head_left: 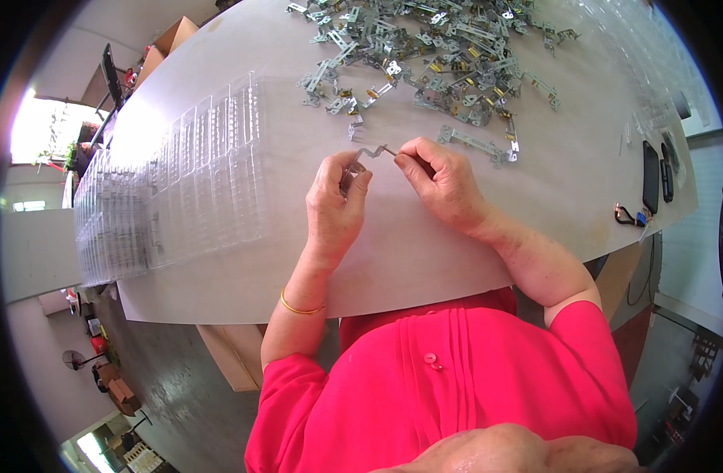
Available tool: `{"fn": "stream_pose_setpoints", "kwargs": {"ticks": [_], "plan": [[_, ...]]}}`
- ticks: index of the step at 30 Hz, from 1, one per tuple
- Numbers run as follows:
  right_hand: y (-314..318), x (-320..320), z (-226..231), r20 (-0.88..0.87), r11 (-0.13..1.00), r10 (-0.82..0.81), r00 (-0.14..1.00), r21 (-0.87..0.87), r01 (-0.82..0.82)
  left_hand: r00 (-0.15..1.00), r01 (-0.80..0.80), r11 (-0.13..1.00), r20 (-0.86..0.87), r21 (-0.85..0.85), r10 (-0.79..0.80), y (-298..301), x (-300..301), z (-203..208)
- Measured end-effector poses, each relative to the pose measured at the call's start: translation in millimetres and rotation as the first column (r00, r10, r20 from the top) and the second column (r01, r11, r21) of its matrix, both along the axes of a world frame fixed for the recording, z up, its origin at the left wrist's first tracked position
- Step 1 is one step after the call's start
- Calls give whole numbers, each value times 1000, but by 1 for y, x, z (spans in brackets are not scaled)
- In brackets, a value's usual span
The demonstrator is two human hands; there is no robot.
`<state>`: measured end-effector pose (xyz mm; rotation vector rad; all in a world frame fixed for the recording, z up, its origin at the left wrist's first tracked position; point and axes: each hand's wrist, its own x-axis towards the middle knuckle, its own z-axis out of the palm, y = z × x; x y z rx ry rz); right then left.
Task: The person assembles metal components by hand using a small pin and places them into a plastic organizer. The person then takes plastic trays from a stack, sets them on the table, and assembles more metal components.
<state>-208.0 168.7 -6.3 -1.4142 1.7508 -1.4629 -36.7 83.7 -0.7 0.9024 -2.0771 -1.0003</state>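
Note:
Between my hands, over the middle of the table, is a small bent metal bracket (369, 152). My left hand (334, 197) is closed on its left part, thumb and fingers pinching it. My right hand (444, 180) pinches a thin pin-like piece at the bracket's right end; whether this piece is part of the bracket I cannot tell. Just beyond my hands lies a heap of similar metal brackets (456, 55), some with brass-coloured parts. One long bracket (475, 143) lies apart from the heap, close to my right hand.
Stacked clear plastic trays (117, 213) stand on the table's left side, with one tray (211, 173) leaning out to the right. More clear plastic (629, 63) lies at the far right. A black elongated object (650, 177) and a small cable (631, 215) rest near the right edge.

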Motion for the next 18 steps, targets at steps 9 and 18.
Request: {"fn": "stream_pose_setpoints", "kwargs": {"ticks": [9,18], "plan": [[1,0,5,455,972,82,887,161,-172,994,93,936,85,-340,-68,-2,-3,-6],[-1,-8,4,691,940,124,712,148,-308,984,153,884,149,-442,-96,-3,-4,-4]]}}
